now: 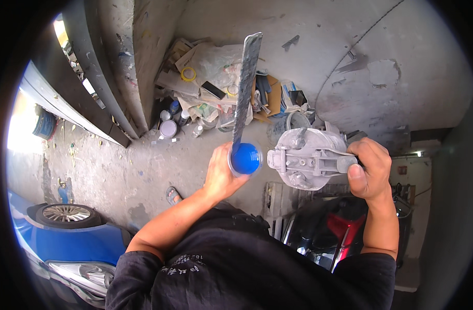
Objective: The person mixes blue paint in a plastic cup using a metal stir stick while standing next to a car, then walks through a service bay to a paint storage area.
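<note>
Right, your left grip (220, 174) is in the middle of the frame, fingers and thumb wrapped round a clear cup (260, 159). Blue paint (245, 160) shows inside the cup, and a long, smeared strip (246, 85) leans out of it, its top end pointing to the upper middle of the frame. From this angle the strip's lower end seems to dip into the paint, though you can't make out how deep.

Just right of the cup and apart from it, at centre right of the frame, is a dusty grey can (307, 161) with a round, clamped top. Your right grip (371, 166) is clamped on the can's handle (347, 165), thumb on the near side and fingers curled over the far side.

Beyond your hands, at the upper middle of the frame, papers and bags lie heaped against the wall (407, 39), with a phone (213, 90) and a yellow ring (188, 74) on top. A lidded tub (168, 129) sits left of the heap's foot, on the floor (110, 168). A grey bucket (298, 121) shows partly behind the can. A blue car (86, 242) fills the lower left of the frame; a red light (339, 227) shows at lower right. A sandal (171, 195) is on the floor below and left of your left grip.
</note>
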`<state>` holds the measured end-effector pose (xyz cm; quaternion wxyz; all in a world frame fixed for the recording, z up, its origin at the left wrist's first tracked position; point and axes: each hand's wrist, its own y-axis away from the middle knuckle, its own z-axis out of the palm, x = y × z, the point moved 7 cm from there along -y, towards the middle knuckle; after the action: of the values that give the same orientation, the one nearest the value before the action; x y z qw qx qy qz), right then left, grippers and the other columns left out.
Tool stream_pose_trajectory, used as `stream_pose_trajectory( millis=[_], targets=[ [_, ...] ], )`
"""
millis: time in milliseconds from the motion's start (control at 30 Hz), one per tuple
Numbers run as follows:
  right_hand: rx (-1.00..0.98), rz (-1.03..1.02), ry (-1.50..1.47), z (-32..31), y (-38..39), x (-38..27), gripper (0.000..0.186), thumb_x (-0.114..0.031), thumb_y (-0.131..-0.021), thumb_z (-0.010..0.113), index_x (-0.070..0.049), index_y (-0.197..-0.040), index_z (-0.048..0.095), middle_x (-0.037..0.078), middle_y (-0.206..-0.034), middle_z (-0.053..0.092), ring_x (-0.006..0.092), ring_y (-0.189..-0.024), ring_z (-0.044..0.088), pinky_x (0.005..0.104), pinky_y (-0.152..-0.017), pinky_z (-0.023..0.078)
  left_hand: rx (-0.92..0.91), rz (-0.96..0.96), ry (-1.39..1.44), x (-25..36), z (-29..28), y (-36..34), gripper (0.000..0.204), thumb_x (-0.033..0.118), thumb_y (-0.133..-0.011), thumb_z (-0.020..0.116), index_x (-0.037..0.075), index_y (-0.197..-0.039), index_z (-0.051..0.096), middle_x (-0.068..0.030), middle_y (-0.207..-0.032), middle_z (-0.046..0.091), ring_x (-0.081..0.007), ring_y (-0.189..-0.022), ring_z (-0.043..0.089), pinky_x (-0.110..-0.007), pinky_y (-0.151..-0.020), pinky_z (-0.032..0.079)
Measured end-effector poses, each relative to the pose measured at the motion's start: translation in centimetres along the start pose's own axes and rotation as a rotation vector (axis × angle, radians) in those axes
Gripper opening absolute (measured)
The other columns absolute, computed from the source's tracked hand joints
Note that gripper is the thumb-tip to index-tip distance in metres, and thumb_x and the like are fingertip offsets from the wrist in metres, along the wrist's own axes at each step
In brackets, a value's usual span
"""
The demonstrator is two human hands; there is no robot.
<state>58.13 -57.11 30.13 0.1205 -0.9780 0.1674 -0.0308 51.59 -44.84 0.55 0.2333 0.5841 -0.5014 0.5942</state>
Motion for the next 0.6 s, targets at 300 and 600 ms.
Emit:
stream_pose_trajectory(
  millis=[300,600],
  targets=[
    [0.0,-0.054,-0.004,0.4,-0.8,-0.9,0.03,-0.026,-0.085,0.049,0.002,-0.08,0.059,0.014,-0.069,0.055,0.033,-0.056,0.055,0.0395,-0.054,0.045,0.009,0.027,0.009,-0.2,0.1,0.3,0.078,0.014,-0.063,0.082,-0.004,-0.128,0.042,-0.0247,-0.123,0.052,-0.0433,-0.115,0.05,-0.049,-0.098,0.042],
    [0.03,-0.057,0.02,0.8,-0.6,-1.2,0.049,-0.047,-0.087,0.06,0.001,-0.079,0.057,0.014,-0.067,0.055,0.0328,-0.055,0.056,0.0379,-0.053,0.046,0.013,0.018,0.002,-0.1,0.1,0.4,0.079,0.014,-0.064,0.082,-0.004,-0.129,0.041,-0.0253,-0.125,0.051,-0.0438,-0.116,0.049,-0.049,-0.099,0.042]
  ],
)
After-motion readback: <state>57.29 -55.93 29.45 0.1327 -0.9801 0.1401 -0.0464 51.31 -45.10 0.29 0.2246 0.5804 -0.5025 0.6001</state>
